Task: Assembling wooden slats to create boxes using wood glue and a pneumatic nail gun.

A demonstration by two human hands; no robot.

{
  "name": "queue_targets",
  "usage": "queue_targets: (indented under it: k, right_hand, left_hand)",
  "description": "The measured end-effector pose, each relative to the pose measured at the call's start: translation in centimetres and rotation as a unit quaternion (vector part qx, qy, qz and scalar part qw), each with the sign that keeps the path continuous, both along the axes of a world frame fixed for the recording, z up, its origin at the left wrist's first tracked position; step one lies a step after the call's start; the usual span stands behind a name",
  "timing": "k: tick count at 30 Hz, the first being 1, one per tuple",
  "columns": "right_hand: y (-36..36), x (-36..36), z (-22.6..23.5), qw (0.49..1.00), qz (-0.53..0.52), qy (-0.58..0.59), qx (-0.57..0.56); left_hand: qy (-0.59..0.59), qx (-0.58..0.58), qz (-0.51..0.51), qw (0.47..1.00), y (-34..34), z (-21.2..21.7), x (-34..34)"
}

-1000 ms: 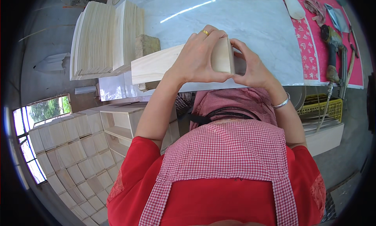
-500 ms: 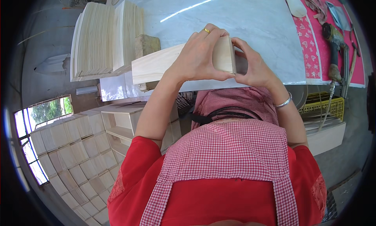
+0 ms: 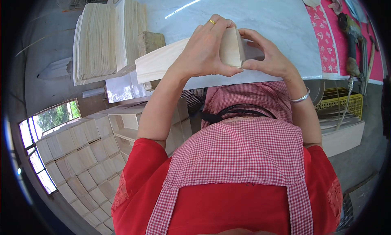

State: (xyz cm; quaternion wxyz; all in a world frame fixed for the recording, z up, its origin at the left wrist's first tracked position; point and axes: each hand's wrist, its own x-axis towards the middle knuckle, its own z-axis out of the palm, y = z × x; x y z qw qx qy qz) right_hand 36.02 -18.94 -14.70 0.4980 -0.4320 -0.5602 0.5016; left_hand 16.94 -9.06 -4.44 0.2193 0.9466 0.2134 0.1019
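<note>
- Stacks of small pale wooden boxes (image 3: 77, 161) sit low on the left, down by the floor.
- Upright pile of thin pale wood sheets (image 3: 104, 39) stands at the left end of the grey marble-look tabletop (image 3: 277, 27).
- Left hand (image 3: 203, 51) is wrapped over a long pale wooden board (image 3: 163, 63), fingers clamped on its right end, held over the table's near edge.
- Right hand (image 3: 266, 57) pinches that same end, thumb and fingers closed on it.
- Pink patterned cloth (image 3: 326, 39) with a power tool (image 3: 352, 31) lies far right.
</note>
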Motion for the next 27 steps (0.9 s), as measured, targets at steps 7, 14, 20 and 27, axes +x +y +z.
queue_targets:
  k: [7, 14, 20, 27]
  right_hand:
    - [1.1, 0.0, 0.2, 0.999, 0.051, -0.010, -0.006]
    - [-4.4, -2.7, 2.8, 0.990, -0.071, -0.074, 0.093]
    - [-7.6, -3.8, 4.4, 0.988, -0.093, -0.061, 0.109]
    - [-10.1, 3.5, 4.1, 0.941, -0.187, -0.265, 0.094]
  left_hand:
    - [-0.006, 0.005, 0.000, 1.000, -0.2, -0.1, -0.2]
    - [-0.016, 0.001, 0.004, 1.000, 0.0, -0.2, 0.2]
    - [-0.008, 0.000, 0.019, 1.000, 0.5, -0.1, 0.7]
    - [-0.024, 0.003, 0.002, 1.000, 0.5, -0.1, 0.3]
